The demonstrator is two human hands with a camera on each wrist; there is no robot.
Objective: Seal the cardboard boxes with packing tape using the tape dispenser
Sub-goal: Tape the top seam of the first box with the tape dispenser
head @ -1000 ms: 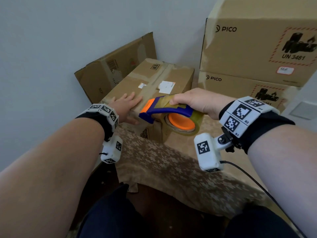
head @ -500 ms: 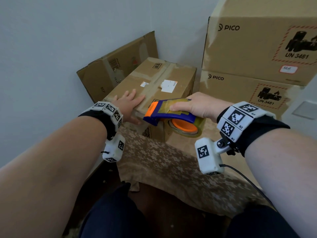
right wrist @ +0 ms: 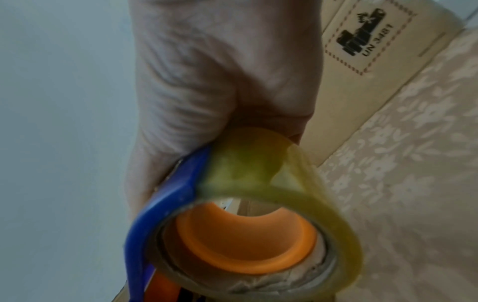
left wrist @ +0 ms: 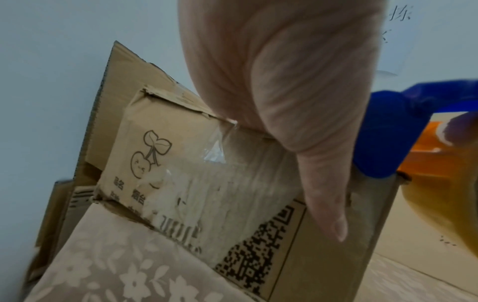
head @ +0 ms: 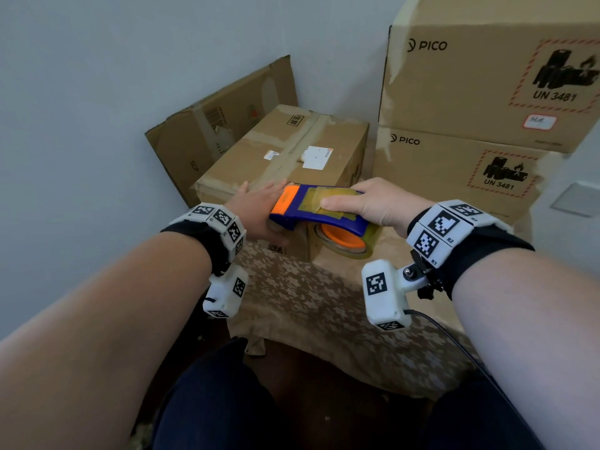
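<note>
The tape dispenser is sitting in the right hand, whose fingers are curling over its blue frame, its orange nose meeting the near top edge of the small box near the table's back left corner. It is looking light and stiff, best gripped across the frame above the roll, away from the cutter. The left hand is lying flat with straight fingers on the box's near edge, thumb hanging down the front face. The box is looking light, worn and easily dented; its flaps are lying closed, so what is inside is hidden. Two bigger boxes are standing stacked along the right edge, also closed.
</note>
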